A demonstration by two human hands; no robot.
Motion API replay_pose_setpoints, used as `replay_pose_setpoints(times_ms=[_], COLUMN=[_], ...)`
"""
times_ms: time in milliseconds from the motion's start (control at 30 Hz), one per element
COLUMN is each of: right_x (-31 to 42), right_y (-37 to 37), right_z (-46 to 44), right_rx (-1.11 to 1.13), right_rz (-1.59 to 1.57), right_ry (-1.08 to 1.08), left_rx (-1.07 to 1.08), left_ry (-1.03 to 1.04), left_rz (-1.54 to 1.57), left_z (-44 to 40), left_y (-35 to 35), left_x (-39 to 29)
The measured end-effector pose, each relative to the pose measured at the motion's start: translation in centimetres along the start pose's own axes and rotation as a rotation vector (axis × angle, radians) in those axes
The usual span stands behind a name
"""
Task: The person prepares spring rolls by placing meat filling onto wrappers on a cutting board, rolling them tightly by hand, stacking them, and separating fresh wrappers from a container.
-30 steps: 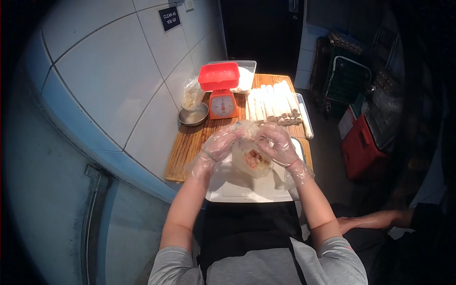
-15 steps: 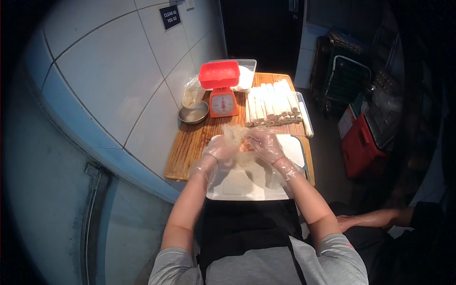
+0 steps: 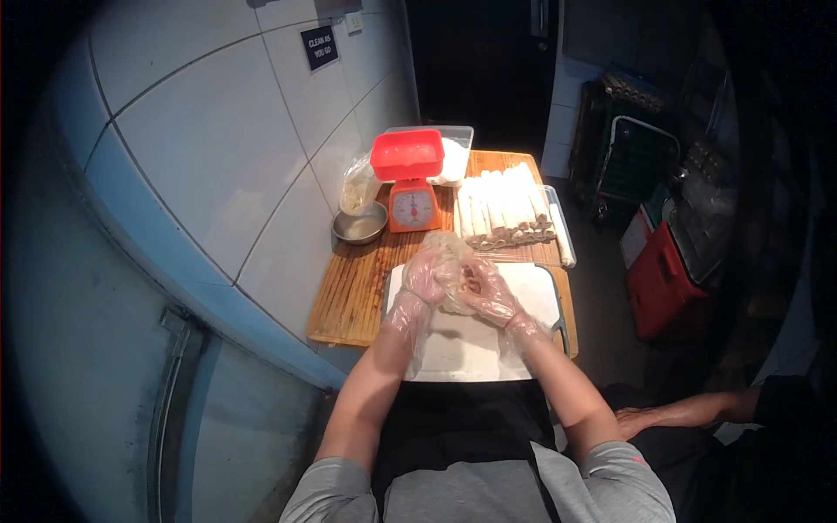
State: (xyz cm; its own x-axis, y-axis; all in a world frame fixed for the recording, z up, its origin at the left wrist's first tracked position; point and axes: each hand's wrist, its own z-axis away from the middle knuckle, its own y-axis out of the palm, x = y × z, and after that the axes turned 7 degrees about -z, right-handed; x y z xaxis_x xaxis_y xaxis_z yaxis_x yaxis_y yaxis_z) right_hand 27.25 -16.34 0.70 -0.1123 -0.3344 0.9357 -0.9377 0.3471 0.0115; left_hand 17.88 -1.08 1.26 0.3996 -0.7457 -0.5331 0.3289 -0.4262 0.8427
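At ten o'clock from the hands, a round grey metal bowl [image 3: 360,228] with a smooth rim stands on the brown, striped wooden table [image 3: 336,318], with a crinkled clear plastic bag of pale contents [image 3: 359,190] just behind it. To its right, at eleven o'clock, is a glossy orange-red dial scale with a shallow red plastic pan [image 3: 412,205]. Nearer in, the person's left hand [image 3: 425,277], in a loose clear plastic glove, has its fingers curled around the left side of a limp, translucent plastic bag [image 3: 449,253]. This bag lies between the two hands, above the flat white cutting board [image 3: 462,353], its crumpled length running roughly twelve to six o'clock; it sits at about two o'clock from the left palm, the closer of the two. The person's right hand [image 3: 488,292], gloved alike, meets the bag from four o'clock with bent fingers; whether they pinch the film I cannot tell. Lumpy pinkish-brown filling [image 3: 472,281] shows beside those fingers. Farther right, at one o'clock, a stack of slim, matte, off-white rolls [image 3: 501,205] lies with long axes pointing away from the person.
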Motion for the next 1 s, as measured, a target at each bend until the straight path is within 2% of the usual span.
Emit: replay_pose_setpoints(times_ms=[33, 67, 133, 167, 200, 267, 367, 467, 567, 667, 767, 867, 967, 1000], right_x=[-0.5, -0.5, 0.4, 1.2, 2.5, 4.4, 1.5, 3.0, 0.1, 3.0, 5.6, 6.4, 5.0, 4.6], right_y=[-0.6, -0.5, 1.3, 1.7, 1.9, 2.2, 1.3, 2.5, 2.0, 2.7, 2.9, 3.1, 1.7, 1.0], right_z=[0.4, 0.9, 1.6, 2.0, 2.1, 2.5, 2.4, 2.0, 1.3, 1.6, 2.1, 1.9, 1.8, 1.7], right_rx=[0.015, -0.055, -0.191, -0.140, -0.150, -0.165, -0.283, -0.489, -0.554, -0.468, -0.384, -0.408, -0.420, -0.450], right_rz=[0.045, -0.220, -0.754, -0.978, -1.057, -1.225, -0.969, -0.769, -0.585, -1.123, -1.282, -1.007, -0.277, -0.398], right_ry=[-0.099, -0.069, -0.012, -0.049, -0.062, -0.082, -0.076, 0.031, -0.029, 0.040, 0.029, -0.015, 0.013, 0.023], left_rx=[0.026, 0.054, 0.338, 0.373, 0.408, 0.263, 0.351, 0.391, 0.364, 0.284, 0.384, 0.247, 0.232, 0.415], left_ry=[0.009, 0.017, -0.023, -0.014, -0.006, 0.074, 0.061, -0.010, 0.043, 0.151, 0.139, 0.182, 0.199, 0.120], left_rz=[-0.030, -0.061, 0.119, 0.136, 0.153, 0.032, -0.009, 0.011, 0.013, -0.011, 0.023, 0.025, -0.021, 0.007], left_z=[1.1, 1.4, 0.5, 0.4, 0.4, 1.8, 2.4, 2.0, 1.9, 2.4, 2.9, 3.8, 3.1, 2.7], left_y=[2.7, 4.5, 6.0, 6.6, 7.4, 9.6, 9.4, 8.7, 8.6, 9.6, 9.7, 10.6, 9.8, 9.2], left_x=[-0.1, 0.0, 1.1, 1.6, 2.0, 2.2, 2.3, 1.7, 0.2, 0.2, 0.0, 0.0, -0.4, -1.1])
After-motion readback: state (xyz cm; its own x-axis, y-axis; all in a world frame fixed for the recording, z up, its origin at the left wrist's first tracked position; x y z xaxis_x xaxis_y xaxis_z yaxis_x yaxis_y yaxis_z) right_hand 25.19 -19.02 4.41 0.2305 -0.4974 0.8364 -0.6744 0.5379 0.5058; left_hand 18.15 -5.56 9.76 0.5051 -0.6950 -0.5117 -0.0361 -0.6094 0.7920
